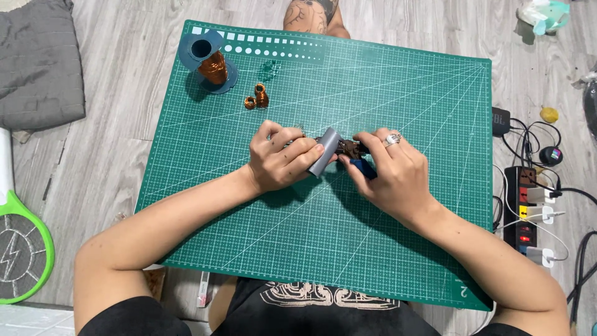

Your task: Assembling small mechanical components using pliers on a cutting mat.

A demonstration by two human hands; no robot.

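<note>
— Grey is what I see first: a small grey strip [325, 160], folded like a bit of tape or sheet, sitting at the middle of the green cutting mat [398, 236]. What's holding it?

— My left hand [283, 163] is curled shut on it, thumb pressed on the grey face. My right hand [392, 174] is closed from the other side on a small dark, brownish part [350, 148] that touches the strip; something blue shows under those fingers, but I cannot tell what it is. There is a ring on one right finger.

— And the two hands?

— Nearly meeting, knuckles just apart, both low over the mat's centre.

— Further out?

— Toward the far left corner of the mat, a blue spool of copper wire [209, 59] lies tilted, and just beside it two small copper coils [257, 98] rest on the mat, close together. The mat lies on a grey wooden floor [124, 93]. At my right, off the mat, a power strip [528, 211] with white plugs and a tangle of black cables. At my left, a green electric swatter [22, 249] and a grey cushion [37, 62]. A knee shows beyond the far edge of the mat.
</note>
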